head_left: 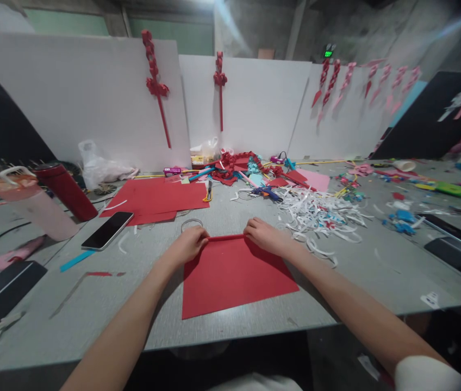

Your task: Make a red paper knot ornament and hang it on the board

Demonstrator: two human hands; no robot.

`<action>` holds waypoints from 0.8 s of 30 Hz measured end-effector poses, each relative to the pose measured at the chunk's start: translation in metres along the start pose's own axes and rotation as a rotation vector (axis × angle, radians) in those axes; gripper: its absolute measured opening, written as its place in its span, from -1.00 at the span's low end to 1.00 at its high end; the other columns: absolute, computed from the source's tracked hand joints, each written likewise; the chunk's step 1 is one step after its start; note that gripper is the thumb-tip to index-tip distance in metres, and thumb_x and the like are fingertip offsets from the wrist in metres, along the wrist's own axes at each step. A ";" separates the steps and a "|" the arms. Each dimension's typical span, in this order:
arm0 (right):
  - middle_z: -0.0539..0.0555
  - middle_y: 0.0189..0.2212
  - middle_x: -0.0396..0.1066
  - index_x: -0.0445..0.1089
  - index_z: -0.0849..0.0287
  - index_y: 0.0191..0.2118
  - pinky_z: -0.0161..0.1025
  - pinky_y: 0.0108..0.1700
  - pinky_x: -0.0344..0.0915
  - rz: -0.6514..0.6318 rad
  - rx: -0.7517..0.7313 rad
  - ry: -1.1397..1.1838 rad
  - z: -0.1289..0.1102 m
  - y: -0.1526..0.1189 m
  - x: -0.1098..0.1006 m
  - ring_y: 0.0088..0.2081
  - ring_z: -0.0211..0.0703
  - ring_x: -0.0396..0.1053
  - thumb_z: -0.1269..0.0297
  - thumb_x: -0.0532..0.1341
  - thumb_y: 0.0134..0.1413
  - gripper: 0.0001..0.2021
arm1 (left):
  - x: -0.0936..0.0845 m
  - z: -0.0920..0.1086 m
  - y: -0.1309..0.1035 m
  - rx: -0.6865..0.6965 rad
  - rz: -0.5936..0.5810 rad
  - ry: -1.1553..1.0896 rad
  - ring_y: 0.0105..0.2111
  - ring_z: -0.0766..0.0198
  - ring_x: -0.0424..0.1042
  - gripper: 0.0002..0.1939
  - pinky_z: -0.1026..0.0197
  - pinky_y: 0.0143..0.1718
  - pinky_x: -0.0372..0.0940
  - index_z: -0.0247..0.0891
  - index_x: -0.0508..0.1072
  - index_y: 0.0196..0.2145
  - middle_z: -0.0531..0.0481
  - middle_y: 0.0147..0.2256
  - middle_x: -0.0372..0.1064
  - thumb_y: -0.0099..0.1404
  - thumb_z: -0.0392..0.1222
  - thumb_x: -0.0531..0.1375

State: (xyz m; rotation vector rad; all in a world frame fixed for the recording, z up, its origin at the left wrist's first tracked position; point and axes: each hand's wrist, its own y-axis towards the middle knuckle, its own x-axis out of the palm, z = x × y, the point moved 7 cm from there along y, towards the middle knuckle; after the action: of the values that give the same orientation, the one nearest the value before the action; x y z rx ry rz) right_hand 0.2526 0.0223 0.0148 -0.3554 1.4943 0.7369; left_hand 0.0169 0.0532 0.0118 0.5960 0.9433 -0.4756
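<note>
A sheet of red paper [236,277] lies on the grey table in front of me, its far edge rolled into a thin tube. My left hand [193,243] pinches the left end of that rolled edge, fingers closed on it. At the other end, my right hand [263,234] is closed over the roll too, fingertips bent down onto the paper. The sheet's near part stays flat, one corner reaching toward the table's front edge. Just beyond my left hand is a thin ring of wire or tape [192,221].
Left of me are a phone [107,231], a red tumbler [67,193], a pale bottle [37,203] and more red sheets [153,198]. A blue glue gun [269,193] and a heap of white paper strips [320,212] lie beyond my right hand. White boards [247,108] stand behind.
</note>
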 end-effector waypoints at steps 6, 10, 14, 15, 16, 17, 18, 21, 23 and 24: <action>0.22 -0.13 0.43 0.50 0.26 -0.13 -0.14 0.03 0.28 -0.013 0.021 0.023 -0.002 -0.001 -0.007 -0.03 0.02 0.32 0.41 0.17 0.44 -0.86 | -0.002 0.000 0.000 -0.013 0.004 -0.012 -0.22 0.12 0.47 -0.92 0.12 -0.15 0.29 -0.29 0.55 -0.25 -0.12 -0.24 0.53 0.36 -0.33 0.23; 0.21 -0.14 0.43 0.49 0.25 -0.14 -0.14 0.03 0.27 -0.026 0.023 0.021 -0.002 -0.001 -0.006 -0.03 0.01 0.33 0.41 0.16 0.45 -0.85 | -0.004 0.001 -0.001 -0.032 0.005 -0.014 -0.23 0.12 0.46 -0.93 0.13 -0.17 0.28 -0.30 0.54 -0.26 -0.12 -0.25 0.53 0.34 -0.35 0.23; 0.21 -0.15 0.44 0.50 0.24 -0.14 -0.14 0.02 0.26 -0.015 0.018 0.011 -0.003 -0.001 -0.006 -0.04 0.01 0.32 0.43 0.16 0.44 -0.85 | -0.005 0.003 -0.001 -0.048 -0.015 -0.023 -0.26 0.15 0.46 -0.90 0.14 -0.21 0.27 -0.30 0.56 -0.27 -0.11 -0.27 0.54 0.32 -0.36 0.23; 0.21 -0.15 0.44 0.50 0.24 -0.14 -0.14 0.02 0.26 -0.014 0.012 0.004 -0.003 -0.001 -0.006 -0.04 0.01 0.32 0.43 0.16 0.43 -0.85 | -0.006 0.003 -0.001 -0.048 -0.021 -0.025 -0.27 0.15 0.46 -0.90 0.15 -0.22 0.26 -0.29 0.57 -0.27 -0.10 -0.28 0.54 0.33 -0.35 0.22; 0.21 -0.16 0.44 0.50 0.24 -0.15 -0.13 0.02 0.26 -0.016 0.003 -0.007 -0.004 -0.001 -0.005 -0.05 0.02 0.31 0.44 0.16 0.42 -0.85 | -0.006 0.003 -0.001 -0.048 -0.025 -0.023 -0.28 0.16 0.46 -0.89 0.15 -0.23 0.26 -0.29 0.58 -0.27 -0.10 -0.29 0.54 0.34 -0.34 0.22; 0.21 -0.16 0.44 0.50 0.24 -0.15 -0.13 0.01 0.26 -0.018 -0.008 -0.023 -0.004 -0.001 -0.005 -0.05 0.02 0.31 0.45 0.17 0.41 -0.85 | -0.006 0.003 -0.002 -0.048 -0.029 -0.015 -0.29 0.16 0.47 -0.89 0.16 -0.24 0.25 -0.28 0.59 -0.27 -0.10 -0.29 0.55 0.35 -0.32 0.23; 0.21 -0.16 0.44 0.50 0.24 -0.15 -0.12 0.01 0.25 -0.020 -0.021 -0.041 -0.005 -0.002 -0.004 -0.05 0.03 0.30 0.45 0.16 0.41 -0.85 | -0.006 0.004 -0.002 -0.047 -0.032 -0.004 -0.30 0.17 0.47 -0.88 0.16 -0.25 0.25 -0.28 0.60 -0.27 -0.10 -0.30 0.55 0.35 -0.31 0.23; 0.22 -0.17 0.44 0.50 0.26 -0.17 -0.12 0.01 0.25 -0.025 -0.051 -0.095 -0.005 -0.003 -0.002 -0.05 0.03 0.30 0.46 0.15 0.42 -0.83 | -0.005 0.009 -0.002 -0.024 -0.047 0.024 -0.28 0.17 0.49 -0.84 0.17 -0.24 0.27 -0.29 0.63 -0.25 -0.12 -0.28 0.56 0.36 -0.31 0.21; 0.23 -0.17 0.44 0.50 0.27 -0.17 -0.12 0.02 0.25 -0.028 -0.061 -0.112 -0.006 -0.004 -0.001 -0.05 0.03 0.31 0.46 0.14 0.42 -0.82 | -0.004 0.015 -0.002 -0.005 -0.059 0.032 -0.24 0.15 0.51 -0.80 0.16 -0.19 0.29 -0.29 0.65 -0.21 -0.15 -0.23 0.58 0.36 -0.33 0.18; 0.23 -0.17 0.44 0.50 0.27 -0.17 -0.12 0.03 0.25 -0.031 -0.066 -0.111 -0.007 -0.003 -0.001 -0.05 0.03 0.31 0.47 0.14 0.42 -0.82 | -0.003 0.019 -0.003 0.002 -0.065 0.031 -0.22 0.14 0.51 -0.77 0.16 -0.17 0.31 -0.29 0.65 -0.18 -0.16 -0.21 0.59 0.36 -0.34 0.17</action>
State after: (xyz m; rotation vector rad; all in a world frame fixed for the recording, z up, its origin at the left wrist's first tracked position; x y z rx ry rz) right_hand 0.2492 0.0149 0.0145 -0.3805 1.3596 0.7704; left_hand 0.0250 0.0393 0.0222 0.5777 0.9940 -0.5265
